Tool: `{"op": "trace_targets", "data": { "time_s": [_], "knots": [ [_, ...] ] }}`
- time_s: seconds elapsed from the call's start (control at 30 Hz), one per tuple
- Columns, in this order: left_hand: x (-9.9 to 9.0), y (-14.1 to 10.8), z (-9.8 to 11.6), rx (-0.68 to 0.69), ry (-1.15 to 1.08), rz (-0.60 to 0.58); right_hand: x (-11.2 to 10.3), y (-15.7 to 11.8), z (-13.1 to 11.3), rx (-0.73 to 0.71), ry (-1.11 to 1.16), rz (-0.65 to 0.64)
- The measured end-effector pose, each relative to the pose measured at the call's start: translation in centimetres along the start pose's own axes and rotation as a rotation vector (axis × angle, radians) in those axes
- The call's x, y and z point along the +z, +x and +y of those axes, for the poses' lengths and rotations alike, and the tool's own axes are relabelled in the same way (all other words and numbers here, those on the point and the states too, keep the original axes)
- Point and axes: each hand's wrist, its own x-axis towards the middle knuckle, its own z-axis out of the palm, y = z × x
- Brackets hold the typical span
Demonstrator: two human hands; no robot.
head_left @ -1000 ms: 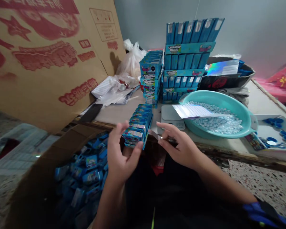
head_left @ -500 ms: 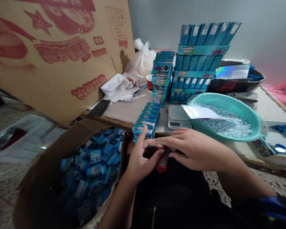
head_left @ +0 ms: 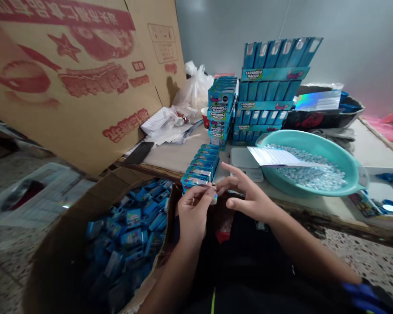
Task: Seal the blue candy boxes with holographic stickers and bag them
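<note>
My left hand (head_left: pixel 194 211) is closed in a pinch, thumb against fingers, over my lap. A small shiny, pale piece (head_left: pixel 214 198) sticks out at its fingertips; its kind is not clear. My right hand (head_left: pixel 249 196) is just to the right, fingers spread and thumb apart, with nothing visible in it. Its fingertips come close to the left hand's; whether they touch the piece I cannot tell. Just beyond the hands a row of small blue candy packs (head_left: pixel 201 168) stands at the table's edge.
On the table (head_left: pixel 170 159) are stacked display boxes (head_left: pixel 271 74), a white scale (head_left: pixel 244 158) and a teal basin (head_left: pixel 353 170) of wrapped candies with a label sheet (head_left: pixel 275 156) across it. A carton (head_left: pixel 57 244) of blue packs stands lower left; a large cardboard box (head_left: pixel 94 83) rises behind.
My right hand has drawn back to the right and its fingers have spread. My left hand has closed into a pinch, and a shiny piece now shows at its fingertips.
</note>
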Motion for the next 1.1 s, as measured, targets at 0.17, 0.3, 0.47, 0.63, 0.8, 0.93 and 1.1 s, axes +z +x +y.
{"op": "trace_targets", "data": {
  "time_s": [0.17, 0.3, 0.47, 0.63, 0.8, 0.93, 1.1],
  "knots": [
    [1.0, -0.7, 0.2, 0.015, -0.019, 0.015, 3.0, -0.7, 2.1, 0.077, 0.273, 0.148],
    [0.9, -1.1, 0.7, 0.143, 0.116, 0.086, 4.2, -0.8, 1.2, 0.166, 0.248, 0.291],
    [0.4, -1.1, 0.7, 0.070, 0.161, 0.027, 4.6, -0.8, 0.7, 0.242, 0.209, 0.365],
    [-0.4, -0.6, 0.5, 0.002, 0.232, -0.023, 4.9, -0.9, 1.1, 0.182, 0.054, 0.341],
    [-1.3, 0.4, 1.2, 0.199, 0.376, -0.015, 4.1, -0.1, 1.4, 0.112, -0.073, 0.223],
    [-1.3, 2.5, 2.3, 0.304, 0.540, -0.032, 2.4, 1.8, 0.8, 0.094, -0.122, 0.128],
    [0.0, 5.9, 3.4, 0.322, 0.505, -0.047, 0.5, 4.3, 0.3, 0.105, -0.044, 0.199]
  ]
}}
